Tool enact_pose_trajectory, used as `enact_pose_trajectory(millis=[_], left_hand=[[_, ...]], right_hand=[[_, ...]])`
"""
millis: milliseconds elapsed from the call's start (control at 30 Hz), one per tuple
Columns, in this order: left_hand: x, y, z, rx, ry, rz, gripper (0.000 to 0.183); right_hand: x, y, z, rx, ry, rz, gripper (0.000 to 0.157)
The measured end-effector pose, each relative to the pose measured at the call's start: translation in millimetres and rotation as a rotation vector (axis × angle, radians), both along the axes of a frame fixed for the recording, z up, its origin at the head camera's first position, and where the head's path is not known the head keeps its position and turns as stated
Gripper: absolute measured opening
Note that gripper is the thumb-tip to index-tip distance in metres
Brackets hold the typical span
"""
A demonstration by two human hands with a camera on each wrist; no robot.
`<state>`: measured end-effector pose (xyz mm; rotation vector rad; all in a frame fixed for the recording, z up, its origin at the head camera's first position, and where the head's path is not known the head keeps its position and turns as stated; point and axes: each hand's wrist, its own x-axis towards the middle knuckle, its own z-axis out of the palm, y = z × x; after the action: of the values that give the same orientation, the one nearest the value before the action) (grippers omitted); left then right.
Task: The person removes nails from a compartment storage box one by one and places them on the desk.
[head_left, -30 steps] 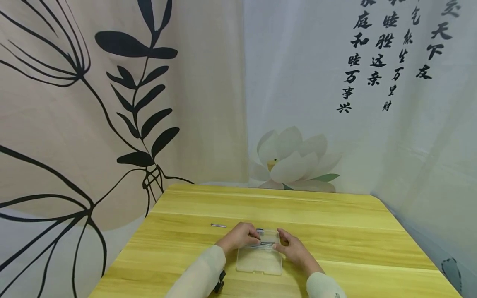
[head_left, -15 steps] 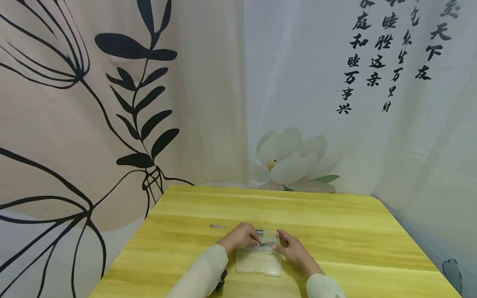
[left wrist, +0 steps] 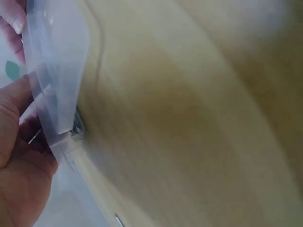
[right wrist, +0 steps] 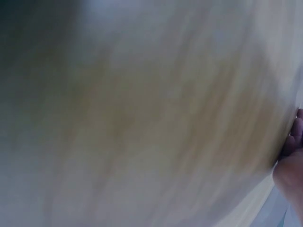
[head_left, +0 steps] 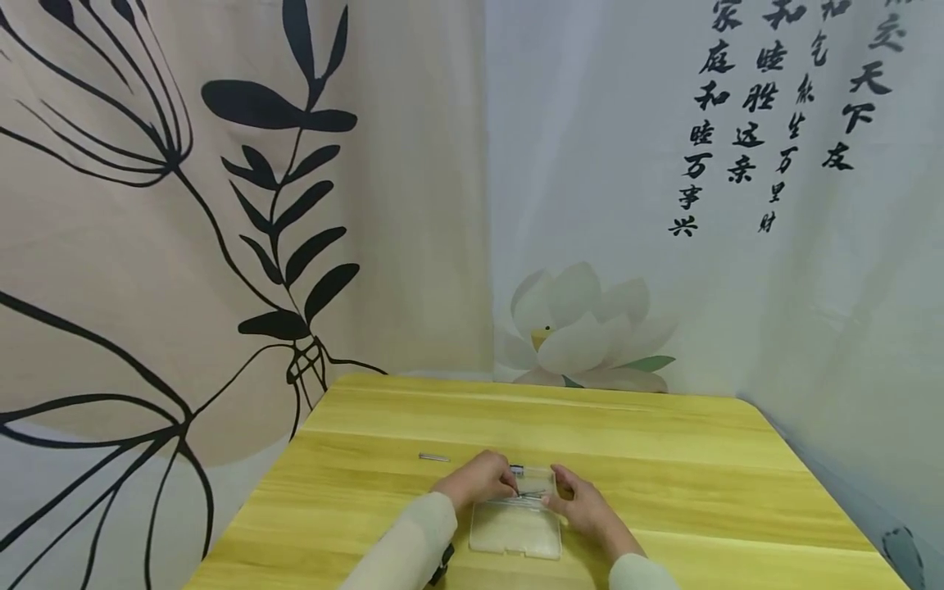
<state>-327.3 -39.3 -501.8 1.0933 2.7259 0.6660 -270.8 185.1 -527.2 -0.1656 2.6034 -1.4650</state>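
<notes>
A clear plastic case (head_left: 515,533) lies opened flat on the table, its lid part toward me. Over its far part, my left hand (head_left: 481,478) pinches a thin metal piece (head_left: 533,495); its exact kind is too small to tell. Thumb and fingers of my right hand (head_left: 587,506) grip the case's right side. A small dark-and-silver item (head_left: 517,470) sits at the case's far left corner. In the left wrist view, the left hand (left wrist: 23,175) is close against the translucent case (left wrist: 59,61). Only part of the right hand (right wrist: 291,172) shows in the right wrist view.
A short silver rod (head_left: 434,457) lies on the wooden table (head_left: 664,459), beyond and left of the left hand. Behind the table hangs a printed curtain (head_left: 413,205). Something black (head_left: 442,565) shows at the left sleeve.
The head view has tilted slightly upward, so everything sits lower in it. The thin metal piece has shifted slightly at the left fingertips; the right hand keeps its place on the case.
</notes>
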Motion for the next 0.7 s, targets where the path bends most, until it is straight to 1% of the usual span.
enact_pose_trajectory(millis=[233,400,567,700], left_hand=[[1.2,-5.2,-2.8,0.051,0.013,-0.026,0.007],[0.4,-5.5,-7.1,0.059,0.011,-0.03,0.008],[-1.7,-4.4,-3.5,0.036,0.009,-0.012,0.01],[-3.5,-3.2,1.2,0.01,0.003,-0.014,0.011]], right_hand=[[0.8,0.3,-1.4,-0.002,0.006,0.018,0.073],[2.1,1.0,-3.4,-0.016,-0.006,0.032,0.073],[0.8,0.7,0.6,-0.048,-0.011,0.02,0.074],[0.2,1.3,4.3,-0.04,-0.003,0.017,0.075]])
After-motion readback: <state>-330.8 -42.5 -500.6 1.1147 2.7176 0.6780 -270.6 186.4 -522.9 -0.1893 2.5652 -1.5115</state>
